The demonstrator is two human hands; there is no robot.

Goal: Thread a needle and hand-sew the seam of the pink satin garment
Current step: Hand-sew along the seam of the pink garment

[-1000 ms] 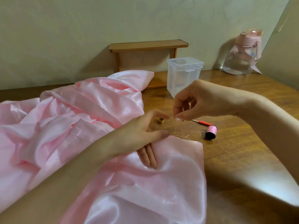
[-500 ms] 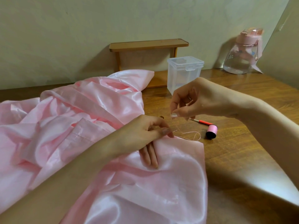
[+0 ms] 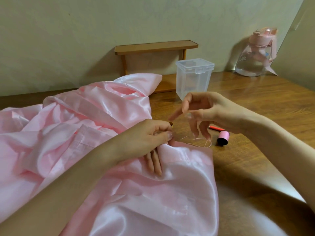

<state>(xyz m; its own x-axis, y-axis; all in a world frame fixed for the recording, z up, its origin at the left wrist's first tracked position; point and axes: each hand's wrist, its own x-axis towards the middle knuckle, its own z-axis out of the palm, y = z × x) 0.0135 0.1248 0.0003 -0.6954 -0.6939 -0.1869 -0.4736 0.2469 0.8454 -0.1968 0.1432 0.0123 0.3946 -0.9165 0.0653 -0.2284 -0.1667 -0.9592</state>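
The pink satin garment (image 3: pixel 170 193) lies spread over the left and middle of the wooden table (image 3: pixel 255 106). My left hand (image 3: pixel 148 138) pinches its top edge between thumb and forefinger, while two other fingers lie straight on the cloth. My right hand (image 3: pixel 202 111) hovers just above and to the right, blurred, with its fingers spread and the forefinger pointing left. Loose pink thread (image 3: pixel 204 142) curls on the table by the garment's corner, below the right hand's fingertips. No needle can be made out.
A pink thread spool (image 3: pixel 223 137) and a red-handled tool (image 3: pixel 216 128) lie right of the hands. A small yellow ring-shaped object (image 3: pixel 171 124) sits behind my left thumb. At the back stand a clear plastic box (image 3: pixel 194 77), a low wooden shelf (image 3: pixel 156 46) and a pink-lidded water bottle (image 3: pixel 255 55).
My right hand has gone from a closed pinch to spread fingers and lifted slightly. My left hand's thumb and forefinger have closed on the garment's edge.
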